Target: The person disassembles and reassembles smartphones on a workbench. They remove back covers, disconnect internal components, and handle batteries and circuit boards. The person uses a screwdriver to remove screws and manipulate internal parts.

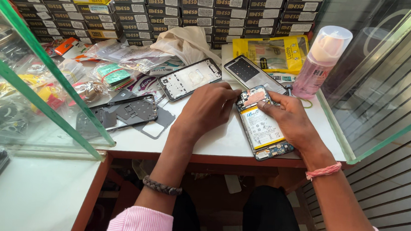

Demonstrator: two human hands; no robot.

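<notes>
Two bare hands are working on an opened smartphone with its back removed and a white-and-yellow battery showing, lying near the front edge of the white tabletop.

The right hand is resting flat over the phone's right side, fingers spread loosely, pressing rather than gripping. The left hand is curling at the phone's top left corner, fingertips pinching its edge. Just beyond, a silver phone mid-frame and a dark-screened phone are lying flat. Further right, a pink spray bottle with a clear cap is standing upright. Stacked dark boxes are lining the back.
</notes>
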